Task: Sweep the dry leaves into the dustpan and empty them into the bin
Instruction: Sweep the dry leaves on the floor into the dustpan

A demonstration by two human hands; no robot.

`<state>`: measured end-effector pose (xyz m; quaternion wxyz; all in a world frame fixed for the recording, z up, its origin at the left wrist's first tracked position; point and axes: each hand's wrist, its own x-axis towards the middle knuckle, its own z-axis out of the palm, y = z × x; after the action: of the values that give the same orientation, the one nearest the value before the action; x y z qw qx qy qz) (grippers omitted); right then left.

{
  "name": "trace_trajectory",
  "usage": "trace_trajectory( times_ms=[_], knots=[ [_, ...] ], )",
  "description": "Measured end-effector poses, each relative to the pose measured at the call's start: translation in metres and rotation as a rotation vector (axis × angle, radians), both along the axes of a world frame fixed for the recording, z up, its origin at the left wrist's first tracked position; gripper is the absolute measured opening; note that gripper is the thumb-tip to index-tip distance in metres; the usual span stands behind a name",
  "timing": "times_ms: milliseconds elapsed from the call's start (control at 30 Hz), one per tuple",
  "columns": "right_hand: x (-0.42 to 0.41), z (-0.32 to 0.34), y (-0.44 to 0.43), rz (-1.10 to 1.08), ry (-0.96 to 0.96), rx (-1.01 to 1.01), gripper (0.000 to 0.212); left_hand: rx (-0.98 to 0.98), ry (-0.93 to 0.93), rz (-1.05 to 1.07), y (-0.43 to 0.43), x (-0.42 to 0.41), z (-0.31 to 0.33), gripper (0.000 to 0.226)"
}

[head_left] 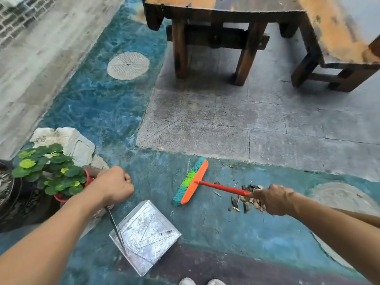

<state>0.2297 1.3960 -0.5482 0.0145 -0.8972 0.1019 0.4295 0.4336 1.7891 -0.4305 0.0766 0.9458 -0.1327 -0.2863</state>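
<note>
We grip the thin metal handle of the dustpan in our closed left hand; the square metal pan sits flat on the blue-painted floor just below that hand. Our right hand is wrapped around the red stick of the broom, whose orange head with green and teal bristles lies between our two hands. A small heap of dry leaves lies just left of our right hand, under the stick. A potted green plant stands left of our left hand. Beyond both hands stand wooden benches.
</note>
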Motion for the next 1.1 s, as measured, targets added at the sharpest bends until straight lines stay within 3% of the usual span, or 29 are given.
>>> trace_trajectory(
  times_ms=[300, 467, 700, 867, 1100],
  knots=[
    [-0.131, 0.049, -0.126, -0.201, 0.041, -0.155, 0.067, 0.017, -0.027, -0.193, -0.087, 0.012, -0.002, 0.027],
    [-0.171, 0.057, -0.172, -0.308, -0.001, -0.123, 0.043, 0.034, -0.058, -0.251, -0.136, 0.024, -0.013, 0.035],
    [-0.065, 0.006, -0.153, -0.535, -0.193, 0.149, 0.034, 0.063, -0.018, -0.247, -0.195, 0.019, -0.029, 0.028],
    [0.019, -0.04, -0.126, -0.534, -0.218, 0.197, 0.048, 0.107, -0.038, -0.298, -0.234, 0.019, -0.039, 0.026],
    [-0.065, -0.032, -0.173, -0.344, -0.095, 0.033, 0.062, 0.1, -0.037, -0.368, -0.292, 0.01, -0.032, 0.032]
  ],
)
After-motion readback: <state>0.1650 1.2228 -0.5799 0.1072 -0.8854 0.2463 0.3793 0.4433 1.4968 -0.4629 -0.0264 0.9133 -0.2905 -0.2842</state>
